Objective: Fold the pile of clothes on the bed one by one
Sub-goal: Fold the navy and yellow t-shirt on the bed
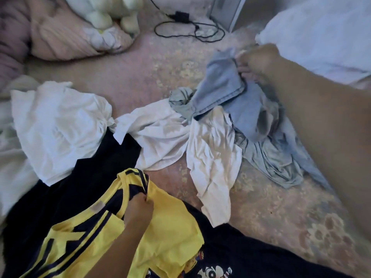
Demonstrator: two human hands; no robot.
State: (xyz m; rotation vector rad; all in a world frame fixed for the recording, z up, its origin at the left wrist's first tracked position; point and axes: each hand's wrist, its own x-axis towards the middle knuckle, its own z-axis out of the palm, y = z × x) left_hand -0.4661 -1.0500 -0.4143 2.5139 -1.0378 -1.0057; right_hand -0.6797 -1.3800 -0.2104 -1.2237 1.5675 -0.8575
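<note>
A loose pile of clothes lies across the pink bed sheet (152,77). My left hand (138,209) pinches the dark-trimmed edge of a yellow jersey (172,221) at the lower left. My right hand (257,63) reaches far right and grips the hem of blue denim jeans (222,83), lifting that end. A dark navy garment (84,177) with cartoon print lies under the jersey. White shirts (58,127) (212,157) spread through the middle, and a grey-blue garment (275,161) lies under the jeans.
Pink pillows (60,41) and a pale plush toy (104,15) sit at the top left. A black charger cable (188,31) coils at the top centre beside a grey object (228,11). A white duvet (321,33) bunches at the top right.
</note>
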